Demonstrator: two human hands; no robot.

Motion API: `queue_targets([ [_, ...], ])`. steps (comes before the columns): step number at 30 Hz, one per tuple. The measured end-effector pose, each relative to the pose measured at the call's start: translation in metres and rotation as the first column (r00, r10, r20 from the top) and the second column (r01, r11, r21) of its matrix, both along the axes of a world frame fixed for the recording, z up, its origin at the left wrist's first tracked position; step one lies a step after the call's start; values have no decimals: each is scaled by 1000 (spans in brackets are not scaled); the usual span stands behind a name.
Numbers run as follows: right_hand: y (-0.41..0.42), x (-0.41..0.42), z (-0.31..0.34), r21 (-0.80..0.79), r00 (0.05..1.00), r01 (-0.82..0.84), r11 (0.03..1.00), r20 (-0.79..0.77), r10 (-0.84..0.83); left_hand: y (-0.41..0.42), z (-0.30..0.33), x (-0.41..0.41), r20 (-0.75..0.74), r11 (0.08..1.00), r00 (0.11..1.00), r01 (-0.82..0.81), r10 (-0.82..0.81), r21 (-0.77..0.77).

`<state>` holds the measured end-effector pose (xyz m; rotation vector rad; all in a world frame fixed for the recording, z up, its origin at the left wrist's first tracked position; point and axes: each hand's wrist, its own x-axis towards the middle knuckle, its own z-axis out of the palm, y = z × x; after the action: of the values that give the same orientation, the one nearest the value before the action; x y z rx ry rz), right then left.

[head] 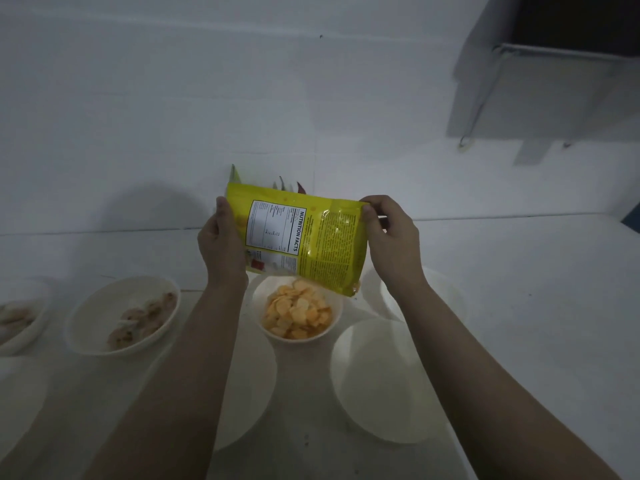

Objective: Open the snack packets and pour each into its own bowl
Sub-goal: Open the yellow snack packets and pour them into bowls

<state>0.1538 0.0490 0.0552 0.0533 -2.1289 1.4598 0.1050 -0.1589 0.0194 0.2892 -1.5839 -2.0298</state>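
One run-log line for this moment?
step: pouring | left hand, right hand: grip yellow foil snack packet, tilted | below: white bowl of orange chips

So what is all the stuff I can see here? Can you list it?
yellow packet: one, yellow with a white nutrition label, held tilted above the chip bowl
chip bowl: one, white, middle of the table, full of orange-yellow chips
bowl of brownish snacks: one, white, left of the chip bowl
bowl at the left edge: one, white, partly cut off, pale snacks inside
empty bowl: one, white, front right
bowl behind the right arm: one, white, mostly hidden
other packets: number unclear, green and red tips peeking out behind the yellow packet
table: one, white
wall: white, behind the table
left hand: grips the packet's left end
right hand: pinches the packet's right end
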Motion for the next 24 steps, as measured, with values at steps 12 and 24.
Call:
queue_targets([
  [12, 119, -5, -18, 6, 998, -14, 1000, 59, 14, 113, -19, -3, -18, 999, 1000, 5, -6, -41],
  [24, 174, -8, -39, 400, 988, -55, 915, 153, -8, 151, -15, 15, -46, 948, 995, -98, 88, -303],
])
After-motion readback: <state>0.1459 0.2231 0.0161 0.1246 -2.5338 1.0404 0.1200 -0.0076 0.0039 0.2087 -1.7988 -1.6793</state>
